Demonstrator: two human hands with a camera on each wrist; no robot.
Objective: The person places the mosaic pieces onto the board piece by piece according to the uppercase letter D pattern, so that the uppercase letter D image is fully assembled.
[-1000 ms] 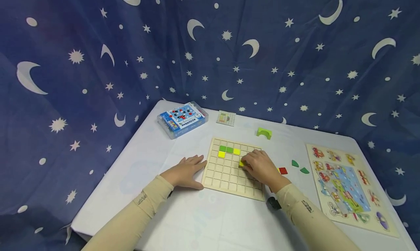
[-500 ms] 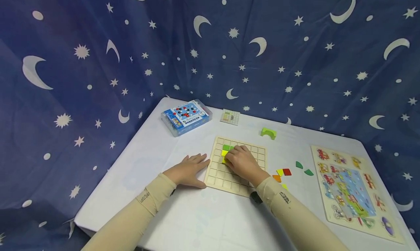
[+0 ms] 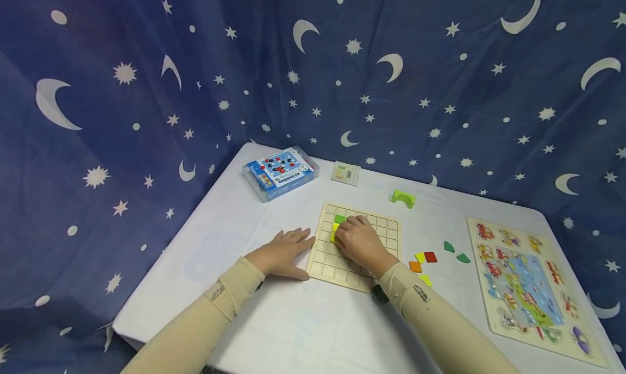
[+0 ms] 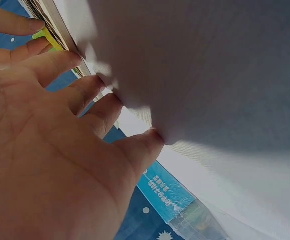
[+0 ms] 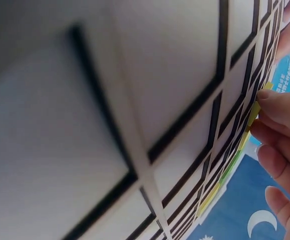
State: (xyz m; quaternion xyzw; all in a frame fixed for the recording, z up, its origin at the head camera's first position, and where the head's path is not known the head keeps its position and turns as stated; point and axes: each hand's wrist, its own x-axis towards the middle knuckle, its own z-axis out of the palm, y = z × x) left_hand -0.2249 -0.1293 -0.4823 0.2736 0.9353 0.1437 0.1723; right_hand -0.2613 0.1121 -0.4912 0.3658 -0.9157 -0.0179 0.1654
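Note:
A wooden grid board (image 3: 337, 268) lies on the white table. My left hand (image 3: 280, 255) rests on the table at its left edge, fingers spread, fingertips by the rim. My right hand (image 3: 363, 242) is over the board and pinches a yellow square tile (image 5: 255, 111) between thumb and fingers. That tile sits just below another yellow tile (image 3: 335, 226), under a green tile (image 3: 339, 219). In the right wrist view, a green tile (image 5: 230, 167) and a yellow tile (image 5: 208, 200) show farther along the board; the hand hides them in the head view.
Right of the board lie a red tile (image 3: 431, 257), an orange tile (image 3: 415, 267), yellow pieces (image 3: 425, 280) and green pieces (image 3: 463, 258). Behind are a green arch block (image 3: 403, 199), a small pattern card (image 3: 345, 174) and a boxed set (image 3: 281, 174). A picture puzzle board (image 3: 494, 319) lies far right.
My right hand has moved left across the board with the yellow tile, to below the other yellow one. Loose tiles at the right are uncovered. My left hand stays by the edge.

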